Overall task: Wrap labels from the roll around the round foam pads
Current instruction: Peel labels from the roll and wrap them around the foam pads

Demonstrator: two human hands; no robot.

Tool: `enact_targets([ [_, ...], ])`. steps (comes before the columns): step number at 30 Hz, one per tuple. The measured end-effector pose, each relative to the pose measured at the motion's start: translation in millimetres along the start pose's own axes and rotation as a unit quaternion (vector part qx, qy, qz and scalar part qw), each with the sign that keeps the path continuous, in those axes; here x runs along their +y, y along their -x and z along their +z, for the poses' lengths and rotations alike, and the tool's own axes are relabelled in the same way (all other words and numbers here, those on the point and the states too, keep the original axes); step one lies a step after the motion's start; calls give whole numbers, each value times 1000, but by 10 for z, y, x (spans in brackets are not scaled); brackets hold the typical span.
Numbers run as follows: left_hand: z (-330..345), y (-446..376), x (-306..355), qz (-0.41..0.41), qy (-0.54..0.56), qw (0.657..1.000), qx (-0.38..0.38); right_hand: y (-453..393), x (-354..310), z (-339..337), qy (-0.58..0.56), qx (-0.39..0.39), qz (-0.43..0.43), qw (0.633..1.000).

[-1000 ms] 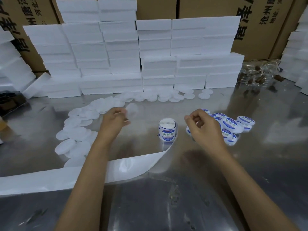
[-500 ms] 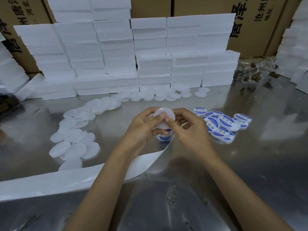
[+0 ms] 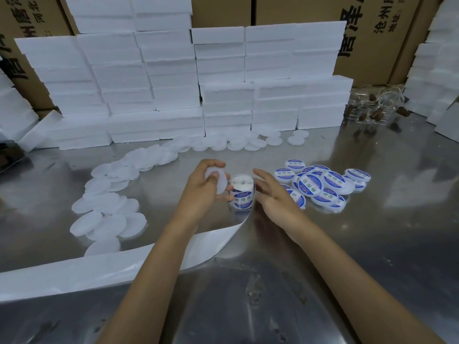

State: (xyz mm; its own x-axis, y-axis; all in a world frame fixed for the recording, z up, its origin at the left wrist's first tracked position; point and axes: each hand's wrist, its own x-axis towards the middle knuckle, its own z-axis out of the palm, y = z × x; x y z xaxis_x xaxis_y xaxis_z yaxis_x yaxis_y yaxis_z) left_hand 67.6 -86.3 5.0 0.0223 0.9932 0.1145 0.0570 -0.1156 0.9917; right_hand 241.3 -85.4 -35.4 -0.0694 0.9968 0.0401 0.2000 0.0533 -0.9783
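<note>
Now, left hand (image 3: 203, 187): grips a bare round foam pad (image 3: 216, 179) by its edge, tilted up, thumb over the near face, just left of the label roll.
Right hand (image 3: 273, 194): fingers straight and loosely spread, holding nothing, reaching toward the right side of the roll; contact hard to judge.
Label roll (image 3: 242, 192): upright on the bench (image 3: 372, 244), between the two hands, blue-and-white printed labels around its side.
Backing strip (image 3: 99, 266): long white ribbon trailing from the roll's base toward the near left, passing under the left forearm.
Bare pads (image 3: 106, 214): loose overlapping scatter on the left, curving away toward the far middle.
Labelled pads (image 3: 323, 184): small heap to the right of the right hand, blue oval labels showing.
Foam blocks (image 3: 173, 78): white stacks along the far edge, more at both sides.
Cardboard boxes (image 3: 372, 33): behind the blocks, dark printed characters.
Clear packets (image 3: 377, 108): far right, brown bits inside, too small to identify.
</note>
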Motion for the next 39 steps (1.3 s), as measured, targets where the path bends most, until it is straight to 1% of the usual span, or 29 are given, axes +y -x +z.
enact_targets([
  [5,35,4,-37,54,-128,989,51,64,-16,24,49,58,-24,997],
  [9,81,60,-65,70,-127,989,40,78,-38,36,93,59,-23,994],
  [13,86,48,-78,75,-188,979,12,84,-22,60,140,74,-43,986],
  [15,98,54,-102,78,-213,974,2,93,-12,79,135,78,-59,986],
  [18,118,76,-162,80,-219,972,8,101,6,102,123,72,-76,987],
  [20,103,67,-172,81,-225,971,11,95,7,97,117,61,-69,989],
  [24,45,2,-156,98,-275,956,-24,58,-1,24,66,34,-40,996],
  [28,22,-25,-167,94,-280,954,-42,44,12,-44,108,12,-33,993],
  [31,38,-24,-188,92,-265,959,-37,67,19,-40,150,-18,-49,987],
  [34,41,-37,-192,91,-279,956,-13,71,11,-42,178,-10,-58,982],
  [37,56,-40,-176,72,-251,965,-20,80,10,-39,195,6,-66,979],
  [39,77,-31,-181,73,-255,964,-16,85,11,-29,219,11,-76,973],
])
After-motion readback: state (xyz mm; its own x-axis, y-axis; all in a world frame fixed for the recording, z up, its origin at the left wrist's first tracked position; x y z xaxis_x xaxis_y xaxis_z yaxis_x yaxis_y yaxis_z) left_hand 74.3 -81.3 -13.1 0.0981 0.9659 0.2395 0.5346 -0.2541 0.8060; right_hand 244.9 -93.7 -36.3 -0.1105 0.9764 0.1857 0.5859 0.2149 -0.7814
